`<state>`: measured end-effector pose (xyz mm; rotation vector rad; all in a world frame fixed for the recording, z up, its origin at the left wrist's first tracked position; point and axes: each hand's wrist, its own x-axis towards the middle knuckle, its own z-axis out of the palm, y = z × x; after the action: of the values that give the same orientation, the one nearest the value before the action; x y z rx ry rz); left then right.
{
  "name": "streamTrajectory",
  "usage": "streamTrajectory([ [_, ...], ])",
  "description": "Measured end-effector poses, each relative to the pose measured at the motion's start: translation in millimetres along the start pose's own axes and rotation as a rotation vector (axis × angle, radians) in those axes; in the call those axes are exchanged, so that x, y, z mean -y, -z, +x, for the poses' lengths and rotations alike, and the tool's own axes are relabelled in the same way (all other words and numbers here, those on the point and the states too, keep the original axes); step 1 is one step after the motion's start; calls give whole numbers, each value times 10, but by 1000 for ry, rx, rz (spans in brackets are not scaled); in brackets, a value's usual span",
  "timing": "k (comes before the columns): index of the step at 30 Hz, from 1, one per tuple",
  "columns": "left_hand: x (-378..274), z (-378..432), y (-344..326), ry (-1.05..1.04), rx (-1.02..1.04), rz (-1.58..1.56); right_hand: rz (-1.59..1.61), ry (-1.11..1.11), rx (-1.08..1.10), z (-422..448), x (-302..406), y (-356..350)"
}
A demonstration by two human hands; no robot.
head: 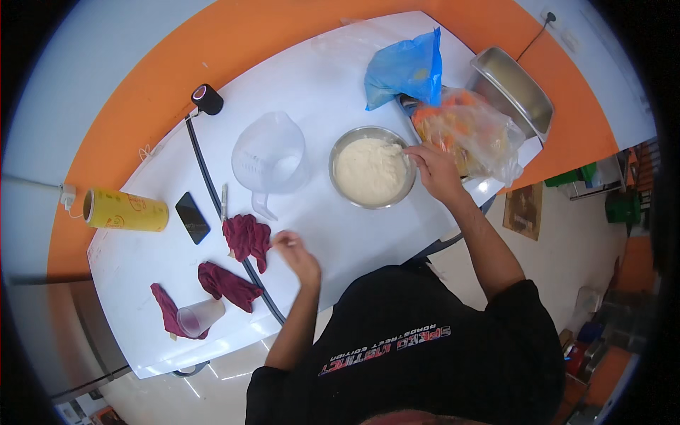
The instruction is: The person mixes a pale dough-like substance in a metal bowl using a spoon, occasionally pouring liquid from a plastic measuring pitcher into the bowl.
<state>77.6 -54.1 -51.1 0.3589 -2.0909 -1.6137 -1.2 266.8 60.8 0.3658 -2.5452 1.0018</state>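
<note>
A round metal bowl [334, 183] on the white table holds a thick cream-coloured mixture [366, 170]. My right hand [434, 167] is at the bowl's right rim, thumb and fingers pinched together near some mixture that stands up at the edge; whether they hold a utensil or the mixture itself I cannot tell. My left hand [297, 257] hovers just right of a crumpled dark red cloth [247, 237], its fingers curled and blurred; any touch with the cloth is unclear. Between cloth and bowl, further back, stands a clear plastic measuring jug [268, 154], its handle towards me.
A blue plastic bag [401, 69], a clear bag with orange and yellow contents [467, 133] and a deep metal pan [510, 90] crowd the right. Leftward are a phone [193, 218], a yellow roll [127, 211], a black speaker [207, 99], a second cloth [228, 287] and a plastic cup [202, 317].
</note>
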Motion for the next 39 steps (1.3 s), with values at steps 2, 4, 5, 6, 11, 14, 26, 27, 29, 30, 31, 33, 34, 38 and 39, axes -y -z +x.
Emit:
streamTrajectory([
  [2, -276, -168, -231, 201, 343, -132, -96, 81, -28, -16, -125, -85],
  [4, -473, -67, -464, 274, 433, -211, 11, -23, 15, -24, -151, -183],
  [5, -529, 14, -565, 311, 530, -213, 120, -131, 59, -18, -153, -216],
  [6, -550, 78, -645, 349, 624, -217, 115, -123, 64, 7, -85, -223],
  [11, -483, 271, -829, 474, 659, -221, 120, 75, 172, 42, 266, -118],
  [14, -466, 323, -831, 489, 682, -210, 136, 96, 108, 66, 317, 6],
  [26, -548, 473, -803, 516, 741, -199, -63, 172, 143, 322, 43, -270],
  [27, -534, 478, -814, 546, 733, -220, -64, 174, 146, 310, 21, -230],
  [29, -507, 481, -812, 543, 728, -221, -76, 153, 292, 283, -18, -150],
  [30, -511, 478, -821, 542, 723, -222, -79, 156, 298, 285, -52, -84],
  [31, -513, 483, -821, 545, 719, -227, -62, 120, 249, 292, -88, -15],
  [33, -522, 496, -804, 518, 760, -195, -47, 81, 205, 334, -111, 37],
  [34, -532, 502, -804, 524, 760, -197, -27, 68, 161, 374, -105, 35],
  [38, -584, 568, -829, 465, 806, -128, 26, 84, 111, 387, -118, -208],
  [39, -581, 586, -815, 462, 815, -113, 30, 85, 108, 395, -97, -288],
])
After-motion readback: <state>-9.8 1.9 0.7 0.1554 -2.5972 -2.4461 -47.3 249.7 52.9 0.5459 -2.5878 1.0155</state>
